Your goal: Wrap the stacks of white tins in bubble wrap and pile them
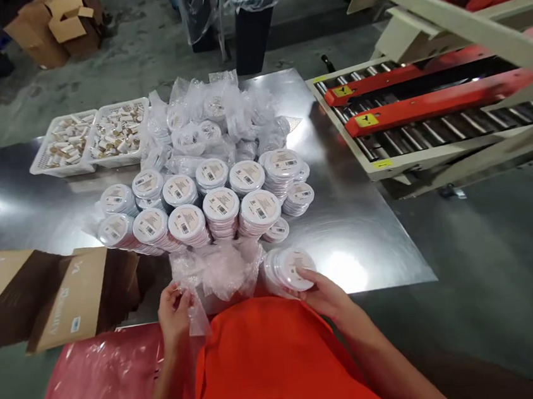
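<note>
Between the fingers of my left hand (pixel 176 310) is the edge of a clear plastic bag (pixel 197 315), near the table's front edge. More crumpled clear bags (pixel 226 270) lie just right of it. My right hand (pixel 321 292) grips a round white labelled container (pixel 295 269), its thumb on top and its other fingers partly hidden below. Similar discs lean against that container on its left. Beyond both hands, several stacks of round labelled containers (pixel 220 203) stand in rows.
Bagged goods (pixel 214 116) are heaped behind the stacks. Two white baskets (pixel 121 154) of small cylinders sit at the back left. Open cardboard boxes (pixel 74 296) and a pink plastic bag (pixel 105 381) are at left. A roller conveyor (pixel 412 136) stands right of the metal table (pixel 370 239).
</note>
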### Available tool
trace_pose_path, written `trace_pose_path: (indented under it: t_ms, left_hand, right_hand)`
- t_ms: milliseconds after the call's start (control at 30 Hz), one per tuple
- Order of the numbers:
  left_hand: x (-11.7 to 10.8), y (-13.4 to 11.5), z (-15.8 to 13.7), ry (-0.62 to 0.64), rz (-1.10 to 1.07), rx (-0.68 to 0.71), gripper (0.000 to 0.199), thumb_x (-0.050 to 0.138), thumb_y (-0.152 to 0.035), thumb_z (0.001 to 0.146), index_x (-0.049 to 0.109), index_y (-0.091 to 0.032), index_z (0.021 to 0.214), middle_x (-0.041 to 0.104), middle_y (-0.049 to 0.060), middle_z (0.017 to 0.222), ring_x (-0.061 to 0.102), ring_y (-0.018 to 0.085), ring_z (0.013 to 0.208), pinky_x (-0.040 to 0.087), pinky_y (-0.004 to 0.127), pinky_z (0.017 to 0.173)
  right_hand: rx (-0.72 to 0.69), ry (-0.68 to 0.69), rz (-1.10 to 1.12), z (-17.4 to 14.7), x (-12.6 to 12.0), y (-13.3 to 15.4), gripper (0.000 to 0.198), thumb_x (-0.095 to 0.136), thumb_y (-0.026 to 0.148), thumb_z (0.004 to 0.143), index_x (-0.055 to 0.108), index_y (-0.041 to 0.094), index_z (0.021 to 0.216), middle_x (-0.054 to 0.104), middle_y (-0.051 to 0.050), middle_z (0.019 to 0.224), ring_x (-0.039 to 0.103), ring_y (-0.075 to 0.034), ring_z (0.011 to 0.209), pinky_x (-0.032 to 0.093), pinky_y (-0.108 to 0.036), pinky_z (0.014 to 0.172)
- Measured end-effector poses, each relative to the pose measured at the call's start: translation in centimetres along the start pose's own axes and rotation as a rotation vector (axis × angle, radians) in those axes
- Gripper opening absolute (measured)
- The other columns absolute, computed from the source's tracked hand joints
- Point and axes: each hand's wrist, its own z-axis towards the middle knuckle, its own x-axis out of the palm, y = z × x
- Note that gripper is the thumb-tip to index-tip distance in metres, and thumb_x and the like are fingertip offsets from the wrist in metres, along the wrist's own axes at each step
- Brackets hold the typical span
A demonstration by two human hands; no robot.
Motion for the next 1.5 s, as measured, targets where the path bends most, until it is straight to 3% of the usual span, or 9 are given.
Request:
trace_pose_path:
  t_ms: [200,367,467,733,900,1000,1200,1333,1500]
  left_hand:
    - [4.3,-5.7,-2.6,0.190,-0.373,0.084,0.033,0.070,-0.035,0.062,0.066,-0.017,0.089,0.068,0.007,0.088,0.065,0.022,0.083,0.054,0.037,0.077]
    - [5.2,-7.8,-3.3,0.322,-0.366,0.176,0.025,0.079,-0.029,0.049,0.068,-0.018,0.069,0.068,0.009,0.090,0.063,0.026,0.088,0.052,0.035,0.079]
    - [4.7,-7.7,-3.4,0.384,-0.387,0.096,0.019,0.072,-0.034,0.066,0.062,-0.018,0.071,0.064,0.003,0.075,0.059,0.017,0.070,0.049,0.028,0.066]
    - [3.2,-7.9,-3.8,0.263,-0.287,0.146,0.027,0.062,-0.043,0.078,0.051,-0.020,0.068,0.047,-0.005,0.063,0.045,0.011,0.060,0.040,0.022,0.059]
    - [4.2,-8.6,-4.3,0.112,-0.131,0.205,0.018,0.058,-0.037,0.077,0.052,-0.020,0.072,0.050,-0.004,0.062,0.046,0.012,0.058,0.038,0.024,0.058]
    - [4.6,-8.9,-4.6,0.219,-0.051,0.285,0.016,0.066,-0.030,0.065,0.056,-0.020,0.074,0.059,-0.003,0.064,0.050,0.014,0.060,0.038,0.025,0.059]
    - [3.9,-8.0,-4.2,0.386,-0.312,0.140,0.017,0.060,-0.035,0.077,0.057,-0.019,0.077,0.057,-0.003,0.066,0.050,0.012,0.059,0.041,0.023,0.056]
    - [3.1,-7.5,-4.0,0.409,-0.420,0.078,0.023,0.061,-0.041,0.082,0.052,-0.020,0.075,0.048,-0.006,0.061,0.043,0.009,0.051,0.038,0.021,0.050]
    - [3.1,-8.7,-4.7,0.268,-0.180,0.305,0.020,0.057,-0.038,0.085,0.059,-0.020,0.078,0.058,-0.001,0.067,0.054,0.012,0.060,0.043,0.023,0.057]
  right_hand:
    - [0.189,0.530,0.070,-4.8,6.5,-0.9,0.050,0.086,0.016,0.050,0.069,0.014,0.097,0.074,-0.005,0.087,0.067,-0.021,0.083,0.051,-0.031,0.078]
    - [0.192,0.441,0.110,-4.5,7.0,-1.0,0.045,0.087,0.017,0.048,0.070,0.014,0.090,0.072,-0.003,0.079,0.065,-0.017,0.073,0.050,-0.027,0.072]
    - [0.174,0.394,0.097,-3.9,6.3,-0.7,0.042,0.087,0.025,0.051,0.070,0.014,0.087,0.071,-0.002,0.077,0.064,-0.016,0.073,0.050,-0.026,0.072]
    - [-0.237,0.144,-0.177,-4.3,6.1,-0.1,0.059,0.087,0.023,0.053,0.060,0.022,0.106,0.068,0.000,0.095,0.061,-0.018,0.088,0.047,-0.031,0.083]
    - [0.006,0.371,0.013,-5.9,6.7,0.6,0.042,0.081,0.032,0.060,0.065,0.018,0.095,0.070,-0.004,0.089,0.063,-0.020,0.084,0.048,-0.031,0.077]
    - [0.095,0.466,0.062,-6.2,7.0,0.6,0.034,0.079,0.032,0.059,0.066,0.016,0.086,0.070,-0.005,0.082,0.064,-0.020,0.080,0.047,-0.029,0.073]
    - [-0.012,0.323,-0.002,-4.7,6.3,-0.1,0.043,0.080,0.029,0.057,0.063,0.017,0.094,0.068,-0.002,0.084,0.062,-0.019,0.079,0.047,-0.030,0.076]
    - [-0.267,0.195,-0.347,-4.7,5.6,-0.4,0.056,0.079,0.029,0.061,0.054,0.020,0.111,0.065,-0.004,0.100,0.060,-0.021,0.090,0.048,-0.035,0.082]
    - [-0.531,0.368,-0.907,-5.9,6.0,-0.2,0.067,0.069,0.021,0.065,0.047,0.020,0.128,0.057,-0.011,0.127,0.055,-0.027,0.113,0.043,-0.040,0.096]
